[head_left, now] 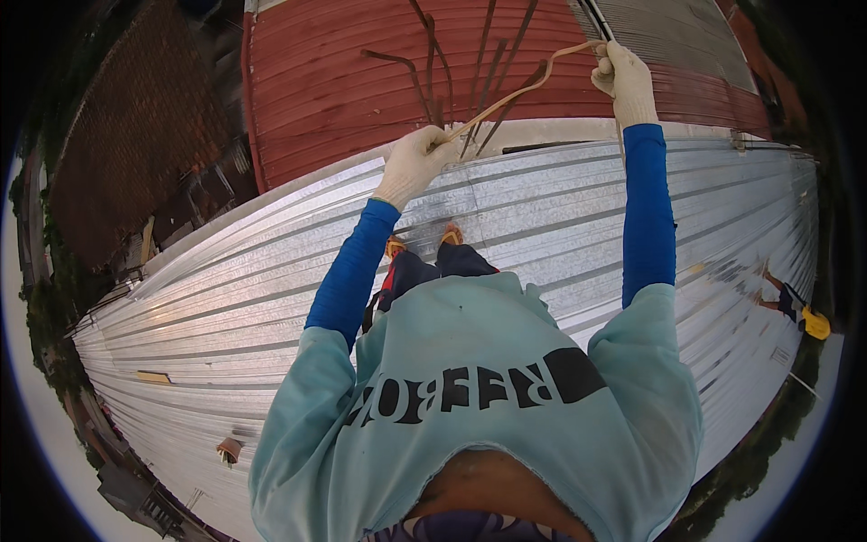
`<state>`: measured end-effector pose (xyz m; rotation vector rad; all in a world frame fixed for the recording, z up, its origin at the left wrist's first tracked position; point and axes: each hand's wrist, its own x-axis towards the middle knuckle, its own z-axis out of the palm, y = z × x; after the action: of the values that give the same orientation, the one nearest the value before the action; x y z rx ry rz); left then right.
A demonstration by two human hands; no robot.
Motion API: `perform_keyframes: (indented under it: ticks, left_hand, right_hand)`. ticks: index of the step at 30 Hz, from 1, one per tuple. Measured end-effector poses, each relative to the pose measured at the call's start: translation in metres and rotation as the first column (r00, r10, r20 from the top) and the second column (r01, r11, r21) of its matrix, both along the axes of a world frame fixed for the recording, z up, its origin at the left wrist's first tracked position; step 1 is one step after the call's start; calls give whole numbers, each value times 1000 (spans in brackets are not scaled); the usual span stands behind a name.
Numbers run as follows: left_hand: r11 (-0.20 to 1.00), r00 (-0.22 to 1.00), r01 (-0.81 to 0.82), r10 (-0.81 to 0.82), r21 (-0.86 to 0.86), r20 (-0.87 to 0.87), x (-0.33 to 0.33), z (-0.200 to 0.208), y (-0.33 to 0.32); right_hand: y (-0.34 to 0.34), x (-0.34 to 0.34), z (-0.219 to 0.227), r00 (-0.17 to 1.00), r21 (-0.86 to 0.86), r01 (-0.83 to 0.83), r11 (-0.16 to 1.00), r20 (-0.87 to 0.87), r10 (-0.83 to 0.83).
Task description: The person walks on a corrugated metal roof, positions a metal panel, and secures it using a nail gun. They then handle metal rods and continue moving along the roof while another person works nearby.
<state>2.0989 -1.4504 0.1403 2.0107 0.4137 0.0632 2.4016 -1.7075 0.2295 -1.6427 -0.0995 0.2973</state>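
here, a tan cord point(495, 107) is held up from 12 towards 1 o'clock, slung with a wavy bend between two gloved hands. by the left hand point(411, 170), just before 12, it is pinched, that grip clamped on the cord; by the right hand point(629, 83), between 1 and 2, it is gripped as well, fingers curled round it.

trouble could be brewed at 12: bent brown rods point(430, 63) are crossed by the cord in view, though whether contact is made cannot be told. if it were tugged sideways, it could be snagged on a bent tip, or a sleeve could be caught. footing could be lost too, should a sandalled foot point(452, 235) be slid on the ribbed metal roof point(560, 230).

now the edges: at 12 the sheets are bounded by a pale ledge point(569, 129), with a red roof point(334, 90) beyond. more room to step is offered towards 9; at 3, well apart, space is taken up by a co-worker point(795, 312).
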Motion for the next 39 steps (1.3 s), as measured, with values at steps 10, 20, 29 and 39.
perform_keyframes:
  ticks: [10,20,29,39]
  left_hand:
    - [995,997,25,-17,94,-79,-27,-51,-40]
    - [973,980,-200,198,111,27,-2,-105,-36]
    - [921,921,-382,372,77,113,20,-153,-24]
    - [960,970,-212,229,182,-80,19,-181,-3]
  right_hand:
    - [-29,-90,53,952,-351,-293,889,-23,304]
    - [57,-180,-10,701,-682,-453,574,125,702]
    - [88,-167,-71,801,-644,-509,571,-111,588]
    - [78,-158,-73,825,-493,-557,668,-423,375]
